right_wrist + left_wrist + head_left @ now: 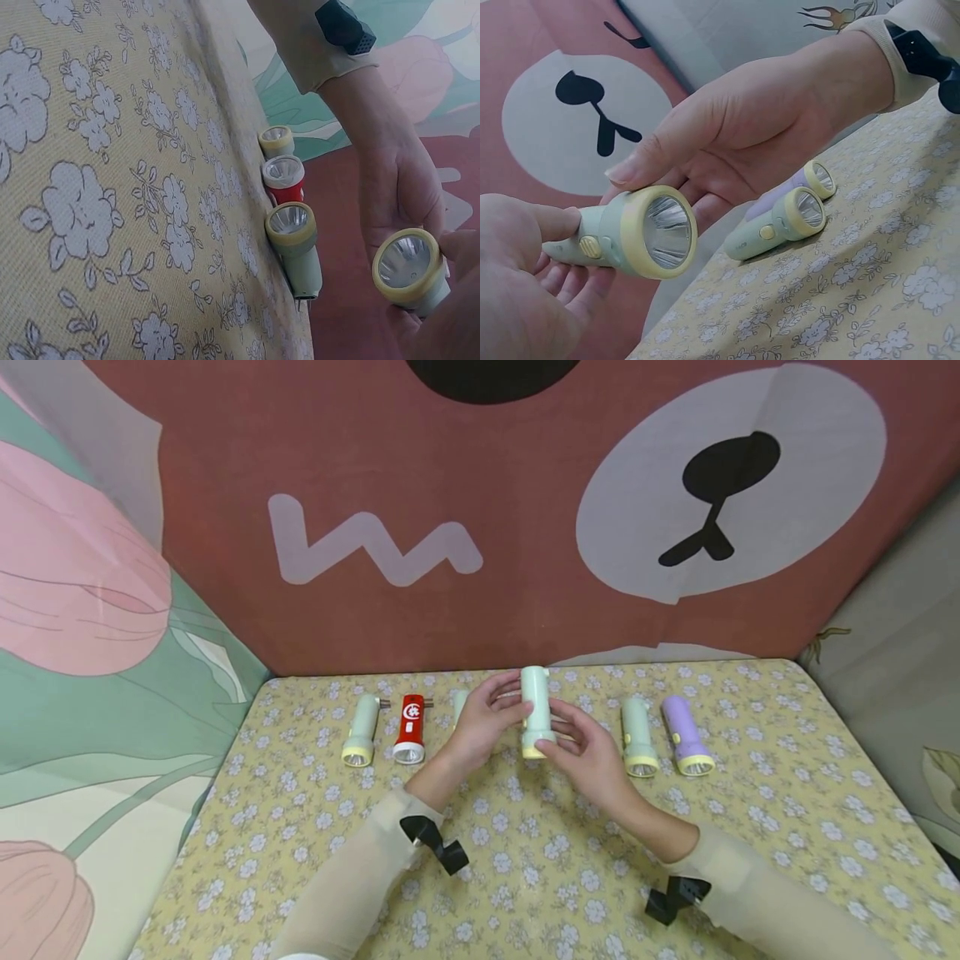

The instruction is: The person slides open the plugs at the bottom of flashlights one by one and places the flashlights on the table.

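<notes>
A pale green flashlight (536, 697) with a yellow rim is held upright above the table, its lens end down. My left hand (480, 724) grips its body from the left, thumb across the front and fingers behind. From the right, my right hand (592, 760) pinches it near the yellow head, with the thumb at the rim. In the left wrist view the held flashlight (660, 232) shows its silver reflector, unlit, and a ribbed yellow switch (591, 247) on the side.
On the floral tablecloth (495, 877) lie a green flashlight (363, 722) and a red one (411, 722) at left, both with prongs out. Another green flashlight (300, 259) is partly behind my left hand. Green (637, 735) and purple (684, 731) flashlights lie at right. A bear-print curtain (525, 527) hangs behind.
</notes>
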Demonstrator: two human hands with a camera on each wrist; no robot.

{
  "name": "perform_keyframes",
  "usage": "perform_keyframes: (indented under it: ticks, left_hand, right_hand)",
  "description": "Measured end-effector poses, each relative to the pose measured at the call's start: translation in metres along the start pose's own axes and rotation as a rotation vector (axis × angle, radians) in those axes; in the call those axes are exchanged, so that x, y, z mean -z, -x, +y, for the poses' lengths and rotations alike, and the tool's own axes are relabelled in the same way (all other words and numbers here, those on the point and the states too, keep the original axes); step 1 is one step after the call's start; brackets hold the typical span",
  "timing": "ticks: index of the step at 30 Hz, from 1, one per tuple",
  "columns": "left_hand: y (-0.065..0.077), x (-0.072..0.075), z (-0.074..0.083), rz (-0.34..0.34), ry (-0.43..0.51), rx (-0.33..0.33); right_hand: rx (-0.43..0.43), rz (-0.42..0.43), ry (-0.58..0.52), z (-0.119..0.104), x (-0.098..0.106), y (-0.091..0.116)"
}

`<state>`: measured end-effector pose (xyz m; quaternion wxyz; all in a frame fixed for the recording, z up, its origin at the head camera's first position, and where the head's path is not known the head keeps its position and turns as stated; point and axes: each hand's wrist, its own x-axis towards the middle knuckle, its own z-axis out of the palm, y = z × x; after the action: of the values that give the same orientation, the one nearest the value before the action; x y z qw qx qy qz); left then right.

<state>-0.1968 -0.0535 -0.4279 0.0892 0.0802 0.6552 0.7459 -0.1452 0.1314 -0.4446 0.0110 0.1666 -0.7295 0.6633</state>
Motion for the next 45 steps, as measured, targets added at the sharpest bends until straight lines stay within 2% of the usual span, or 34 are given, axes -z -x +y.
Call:
perform_keyframes:
  ticks: [20,34,45]
  left_hand:
    - [0.005,0.000,0.000,-0.024,-0.061,-0.107]
    - [0.007,-0.003,-0.001,-0.023,-0.093,-0.201]
    - [0.013,-0.006,0.000,-0.052,-0.118,-0.274]
  right_hand:
    - [-0.041,0.045,-0.008,0.001,0.000,-0.002]
    - [-0.039,0.074,-0.035,0.002,0.001,-0.006]
    - [-0.060,0.080,-0.020,0.002,0.002,-0.007]
